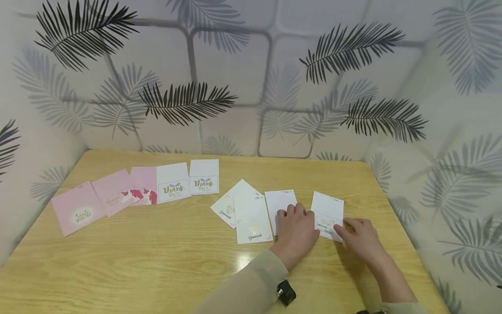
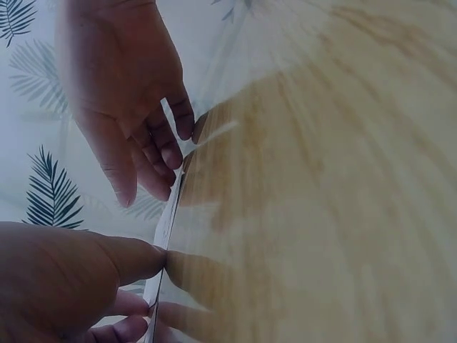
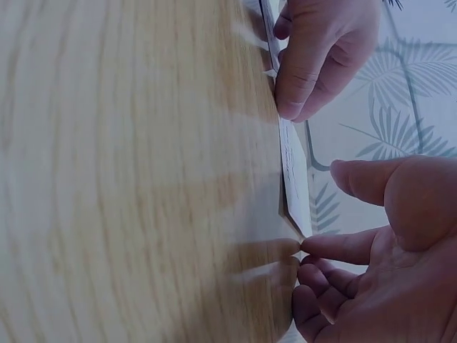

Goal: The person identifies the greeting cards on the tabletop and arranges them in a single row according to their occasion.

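Head view places both hands at the right end of the cards laid out on the wooden table [image 1: 149, 266]. The left hand [image 1: 296, 233] lies back upward over the lower part of a white card [image 1: 280, 200], fingers loosely bent and apparently gripping nothing; it probably steadies the paper, though how firmly it presses I cannot tell. Its thumb reaches across to the heart card [image 1: 327, 206] just to the right, and the right wrist view has that thumb on the near edge, perhaps as a stop against sliding.

At this card's opposite side is the right hand [image 1: 362, 240], thumb raised well away from the index finger, with no pinch between them. The index fingertip touches the corner, which seems suited to small adjustments of a flat card.

Leftward, two white Diamonds cards [image 1: 251, 211] overlap, the one beneath turned askew. Beyond a gap, two Thank You cards [image 1: 173, 172] lie side by side, next to three pink cards [image 1: 74, 203] set in a slanting line. Matching prints lie together, so placement by design seems likely.
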{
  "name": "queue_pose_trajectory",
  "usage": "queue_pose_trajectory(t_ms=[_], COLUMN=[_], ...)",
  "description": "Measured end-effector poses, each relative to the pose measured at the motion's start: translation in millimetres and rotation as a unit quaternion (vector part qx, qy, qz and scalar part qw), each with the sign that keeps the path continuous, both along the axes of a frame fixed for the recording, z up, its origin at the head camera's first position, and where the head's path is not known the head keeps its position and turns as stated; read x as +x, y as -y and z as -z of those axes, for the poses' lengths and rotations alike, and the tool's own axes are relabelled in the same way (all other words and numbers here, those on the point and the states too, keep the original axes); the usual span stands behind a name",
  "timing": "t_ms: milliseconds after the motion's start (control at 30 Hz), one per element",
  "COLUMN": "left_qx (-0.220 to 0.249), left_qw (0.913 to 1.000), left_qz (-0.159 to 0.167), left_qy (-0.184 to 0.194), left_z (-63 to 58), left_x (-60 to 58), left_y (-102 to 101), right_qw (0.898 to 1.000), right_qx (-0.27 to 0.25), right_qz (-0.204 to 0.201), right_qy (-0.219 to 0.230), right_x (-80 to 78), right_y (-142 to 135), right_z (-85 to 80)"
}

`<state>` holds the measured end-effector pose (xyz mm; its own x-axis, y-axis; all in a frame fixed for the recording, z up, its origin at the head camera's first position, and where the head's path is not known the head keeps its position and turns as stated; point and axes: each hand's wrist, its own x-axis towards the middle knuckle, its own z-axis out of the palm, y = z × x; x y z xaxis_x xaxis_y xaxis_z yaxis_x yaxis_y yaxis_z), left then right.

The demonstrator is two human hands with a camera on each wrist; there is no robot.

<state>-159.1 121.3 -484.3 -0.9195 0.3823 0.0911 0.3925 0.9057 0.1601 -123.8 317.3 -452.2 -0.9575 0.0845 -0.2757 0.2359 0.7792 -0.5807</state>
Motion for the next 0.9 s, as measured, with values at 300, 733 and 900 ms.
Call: queue_pose_trajectory(t_ms=[300, 733, 900], left_qx=[-0.001, -0.001, -0.001], left_qw=[1.0000, 1.0000, 1.0000], left_qz=[0.001, -0.002, -0.003], left_qy=[-0.004, -0.005, -0.003], left_z=[2.3, 2.0, 1.7], left_x=[0.5, 0.1, -0.3], left_y=[0, 0, 0], right_qw=[1.000, 0.998, 0.996], right_qx=[-0.020, -0.058, -0.074], right_qz=[0.008, 0.011, 0.035], right_qy=[-0.008, -0.021, -0.027], right_x=[-2.0, -12.5, -17.1], right_y=[1, -7, -15], right_z=[-2.7, 6.1, 18.7])
